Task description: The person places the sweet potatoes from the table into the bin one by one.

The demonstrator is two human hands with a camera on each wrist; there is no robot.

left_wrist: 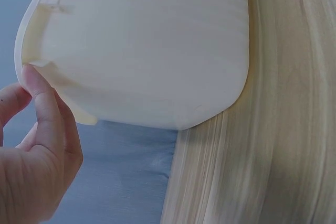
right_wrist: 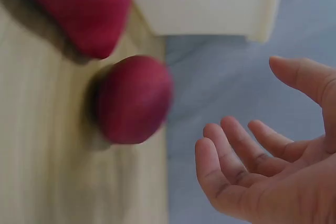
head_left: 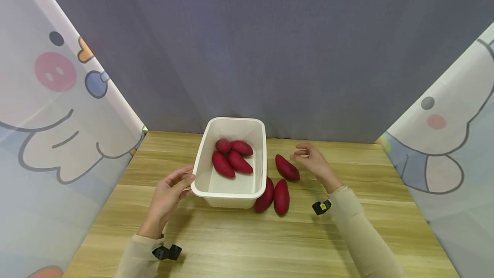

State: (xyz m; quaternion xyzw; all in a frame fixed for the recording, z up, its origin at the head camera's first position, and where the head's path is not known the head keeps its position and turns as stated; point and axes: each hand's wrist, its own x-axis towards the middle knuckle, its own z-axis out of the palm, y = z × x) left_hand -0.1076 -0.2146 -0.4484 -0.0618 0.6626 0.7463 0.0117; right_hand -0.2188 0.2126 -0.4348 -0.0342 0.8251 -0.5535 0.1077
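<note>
My left hand (head_left: 168, 194) pinches the rim of a white plastic bin (head_left: 235, 198) at its near left corner. In the left wrist view, thumb and fingers meet at the lip of the bin (left_wrist: 147, 45). Several dark red sweet potatoes (head_left: 223, 164) lie inside. Outside, to the right, rest three more: one against the bin's near right corner (head_left: 264, 196), another beside it (head_left: 281, 197), and a third farther back (head_left: 287, 168). Just right of that third sweet potato hovers my right hand (head_left: 314, 163), fingers loosely bent and nothing in them. The right wrist view shows a gap between this hand and the sweet potato (right_wrist: 135, 99).
The wooden table (head_left: 239, 243) ends at the back against a grey-blue cloth (head_left: 247, 55). White curtains with cartoon prints stand along the left (head_left: 23, 98) and right (head_left: 463, 140) sides. A small black camera mount (head_left: 167, 252) sits at the left wrist, another (head_left: 321, 207) at the right.
</note>
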